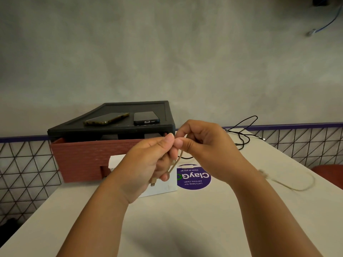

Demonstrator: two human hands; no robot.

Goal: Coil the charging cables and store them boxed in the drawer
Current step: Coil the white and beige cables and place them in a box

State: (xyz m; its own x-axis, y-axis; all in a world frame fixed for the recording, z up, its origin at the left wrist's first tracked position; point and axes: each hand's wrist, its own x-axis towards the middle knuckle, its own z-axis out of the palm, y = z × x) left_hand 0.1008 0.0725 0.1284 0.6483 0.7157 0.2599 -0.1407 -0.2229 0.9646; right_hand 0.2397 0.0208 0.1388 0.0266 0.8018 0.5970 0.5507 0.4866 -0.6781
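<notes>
Both hands meet at centre frame, the left hand [146,164] and right hand [202,147] each pinching the beige cable [176,161], whose tail trails toward the right edge (coiling apparently just begun). Black cable [241,134] lies uncoiled on the bench [185,219], upper right. White box [163,186] and red drawer [79,158]: contents not visible.

- The left hand [146,160] and right hand [202,145] pinch a beige cable [176,161] above the table [185,219].
- A white box [163,186] sits beneath, before the red drawer [79,160].
- A black cable [241,144] lies far right.
</notes>
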